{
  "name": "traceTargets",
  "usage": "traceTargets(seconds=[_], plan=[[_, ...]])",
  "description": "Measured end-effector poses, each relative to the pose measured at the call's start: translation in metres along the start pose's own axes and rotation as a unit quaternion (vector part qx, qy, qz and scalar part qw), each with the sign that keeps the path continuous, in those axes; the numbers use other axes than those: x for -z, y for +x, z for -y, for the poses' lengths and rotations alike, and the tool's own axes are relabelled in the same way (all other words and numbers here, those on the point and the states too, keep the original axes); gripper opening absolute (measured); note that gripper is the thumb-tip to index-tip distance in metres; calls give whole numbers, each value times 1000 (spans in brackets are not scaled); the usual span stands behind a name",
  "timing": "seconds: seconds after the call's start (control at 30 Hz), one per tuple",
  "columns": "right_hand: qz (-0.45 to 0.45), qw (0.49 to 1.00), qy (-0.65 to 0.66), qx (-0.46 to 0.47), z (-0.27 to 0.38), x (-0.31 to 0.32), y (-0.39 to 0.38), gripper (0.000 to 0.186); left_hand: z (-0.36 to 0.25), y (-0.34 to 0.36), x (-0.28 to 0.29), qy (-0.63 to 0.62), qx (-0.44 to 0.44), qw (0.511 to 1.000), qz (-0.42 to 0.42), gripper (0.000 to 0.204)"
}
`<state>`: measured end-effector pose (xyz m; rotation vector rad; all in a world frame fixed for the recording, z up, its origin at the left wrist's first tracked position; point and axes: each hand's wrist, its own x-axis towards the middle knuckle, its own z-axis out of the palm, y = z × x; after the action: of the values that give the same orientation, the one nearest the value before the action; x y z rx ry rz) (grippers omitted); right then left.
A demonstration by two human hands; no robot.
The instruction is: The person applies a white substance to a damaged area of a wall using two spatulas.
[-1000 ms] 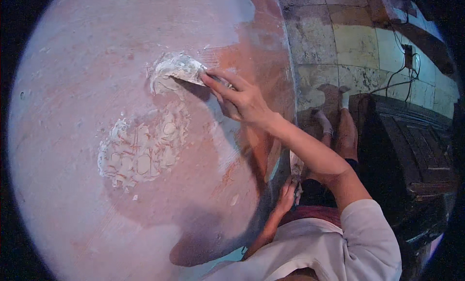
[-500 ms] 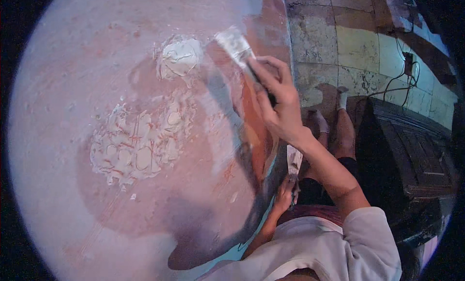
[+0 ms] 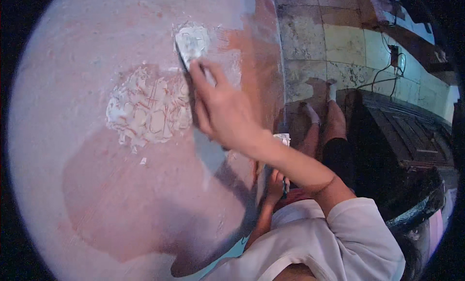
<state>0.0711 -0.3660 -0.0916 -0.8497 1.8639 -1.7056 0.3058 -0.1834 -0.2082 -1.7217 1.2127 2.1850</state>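
Observation:
My right hand is closed on a putty knife held against the pale pink wall at a small upper patch of white filler; motion smears the hand. A larger, rough patch of filler, marked with reddish scratches, lies to its lower left. Low beside the wall, my left hand grips a second putty knife with white filler on its blade, partly hidden behind my right forearm.
My legs and socked feet stand on worn floor tiles right of the wall. A dark, panelled piece of furniture is at the right. Cables and a small socket box are at the upper right.
My right hand and its knife have swung leftward from the orange-streaked area onto the upper patch. The view has shifted, so both patches appear higher in the picture.

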Motion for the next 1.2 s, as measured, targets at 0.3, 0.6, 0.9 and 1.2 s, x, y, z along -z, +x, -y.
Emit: traceTargets(seconds=[0.3,0.6,0.9,1.2], plan=[[-38,997,7,70,-18,21,14,46,-15,0,1,157,-66,985,2,25],[126,992,20,-1,7,22,-9,48,-14,2,13,442,-445,775,-79,28],[10,998,-19,52,-10,14,17,43,6,17,15,182,-116,977,8,32],[36,994,-37,96,-29,43,28,45,-21,13,0,142,-66,987,21,35]])
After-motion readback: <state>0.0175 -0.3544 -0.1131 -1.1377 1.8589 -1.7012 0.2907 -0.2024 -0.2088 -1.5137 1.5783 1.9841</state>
